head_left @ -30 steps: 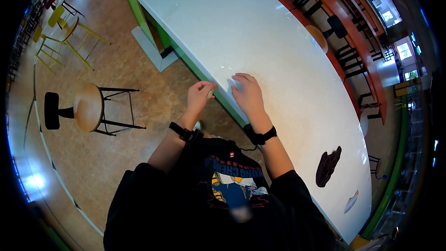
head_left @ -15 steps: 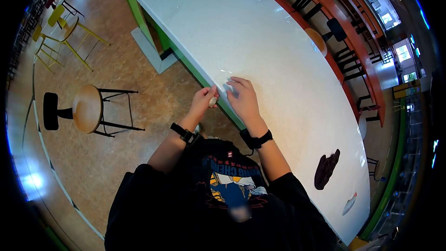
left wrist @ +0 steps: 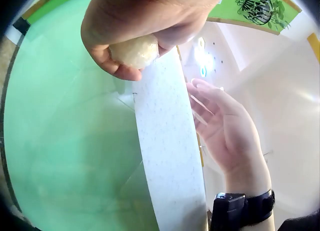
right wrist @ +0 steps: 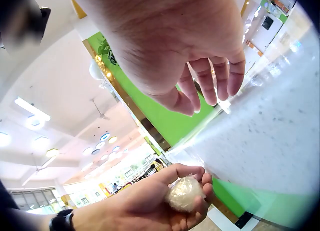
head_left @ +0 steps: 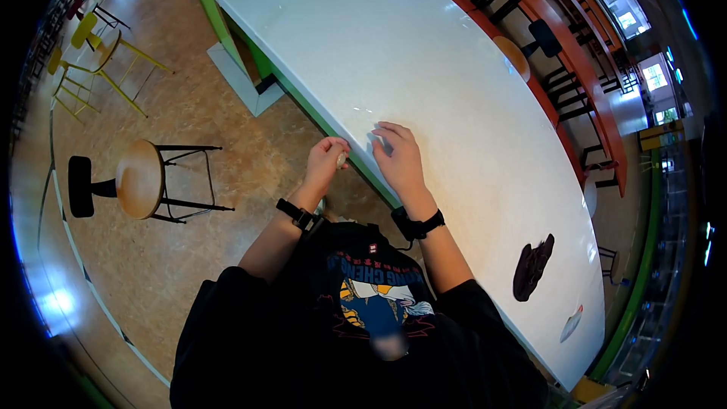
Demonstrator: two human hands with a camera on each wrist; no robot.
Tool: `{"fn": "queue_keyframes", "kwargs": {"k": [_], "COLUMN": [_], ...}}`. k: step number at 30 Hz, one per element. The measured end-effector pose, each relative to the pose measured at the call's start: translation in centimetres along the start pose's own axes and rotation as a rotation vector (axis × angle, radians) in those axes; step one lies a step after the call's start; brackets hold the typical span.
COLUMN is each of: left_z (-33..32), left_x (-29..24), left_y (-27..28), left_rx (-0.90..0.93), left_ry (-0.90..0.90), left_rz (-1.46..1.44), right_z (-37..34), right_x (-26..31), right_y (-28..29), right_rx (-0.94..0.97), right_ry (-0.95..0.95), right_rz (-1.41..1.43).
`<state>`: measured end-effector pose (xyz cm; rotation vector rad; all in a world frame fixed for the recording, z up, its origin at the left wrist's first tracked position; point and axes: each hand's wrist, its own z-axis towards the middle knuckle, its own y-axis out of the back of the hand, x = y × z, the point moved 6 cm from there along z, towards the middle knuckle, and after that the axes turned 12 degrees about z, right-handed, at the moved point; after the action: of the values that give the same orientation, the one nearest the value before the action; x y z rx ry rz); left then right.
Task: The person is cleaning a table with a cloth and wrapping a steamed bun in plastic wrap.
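In the head view my left hand (head_left: 324, 160) is beside the near edge of the white table (head_left: 447, 144). Its curled fingers hold a pale, shiny, crumpled ball (right wrist: 186, 193) that looks wrapped in clear film. The left wrist view shows the ball (left wrist: 134, 52) cupped in the palm, partly hidden by the fingers. My right hand (head_left: 400, 160) hovers close over the tabletop, just right of the left hand. Its fingers (right wrist: 202, 78) are loosely bent and spread, with nothing between them.
On the table, to the right, lie a dark crumpled cloth-like item (head_left: 533, 268) and a small whitish packet (head_left: 572, 324). A round-seated chair (head_left: 141, 179) stands on the floor at left. The table's green side panel (left wrist: 70, 131) drops below its edge.
My right hand has shifted slightly left, closer to the left hand. The left hand has dipped and turned a little, still holding the ball.
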<state>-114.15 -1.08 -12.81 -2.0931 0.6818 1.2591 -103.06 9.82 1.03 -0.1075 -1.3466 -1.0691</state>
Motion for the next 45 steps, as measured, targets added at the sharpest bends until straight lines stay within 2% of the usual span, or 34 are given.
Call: {"fn": "queue_keyframes", "kwargs": {"k": [3,10,16,18,24,31,45], "left_z": [-0.1,-0.6,-1.0,-1.1,-0.8,-0.7,-1.3], "left_x": [-0.1,0.0,-0.8,-1.0,-0.9,-0.7,-1.8], "left_y": [0.0,0.5,0.3,0.1,0.0,0.2,0.3], "left_rx": [-0.034,-0.161,-0.135,-0.136,-0.153,-0.172,-0.165], "left_ry": [0.002,0.02,0.002,0.006,0.006,-0.024,-0.082], "left_rz": [0.015,-0.043,-0.048,-0.053,-0.047,-0.038,-0.021], "right_z": [-0.2,-0.5,-0.5,-0.4,0.7,1.7,5.2], "right_x": [-0.1,-0.1,0.1,0.4,0.7,0.1,0.0], "right_y": [0.0,0.2,0.1,0.1,0.2,0.6,-0.8], "right_rx": [0.011,-0.001,-0.007,-0.016,-0.03,-0.026,0.075], "right_ry": [-0.062,-0.049,-0.016,0.061,0.1,0.066,0.134], "right_rz": [0.041,0.046,0.078,0.03,-0.042,-0.044,-0.07]}}
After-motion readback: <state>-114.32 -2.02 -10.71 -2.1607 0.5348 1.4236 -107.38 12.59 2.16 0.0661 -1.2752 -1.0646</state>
